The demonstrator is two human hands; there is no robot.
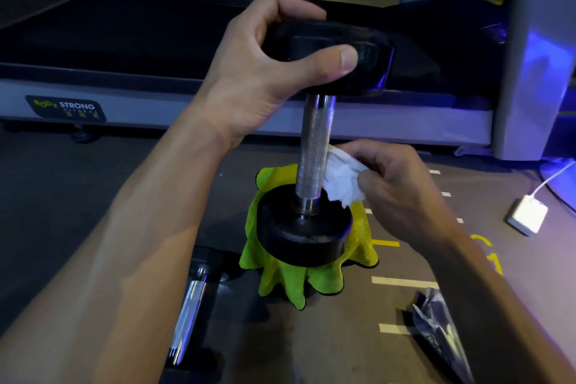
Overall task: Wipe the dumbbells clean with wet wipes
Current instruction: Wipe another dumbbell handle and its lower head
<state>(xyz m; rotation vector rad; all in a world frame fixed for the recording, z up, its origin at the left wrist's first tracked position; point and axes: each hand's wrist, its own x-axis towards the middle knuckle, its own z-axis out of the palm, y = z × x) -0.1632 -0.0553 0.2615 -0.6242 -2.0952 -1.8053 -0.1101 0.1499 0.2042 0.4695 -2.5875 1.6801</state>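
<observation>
A black dumbbell (314,146) with a knurled steel handle stands upright, its lower head resting on a yellow-green cloth (280,277). My left hand (268,72) grips the dumbbell's upper head, thumb across its side. My right hand (396,184) pinches a crumpled white wet wipe (343,181) and holds it against the lower right of the handle, just above the lower head.
A second dumbbell (187,312) lies on the floor under my left forearm. A treadmill (124,93) runs across the back, its upright post (530,56) at the right. A white power adapter (527,214) and a crinkled wipe packet (442,330) lie on the floor at the right.
</observation>
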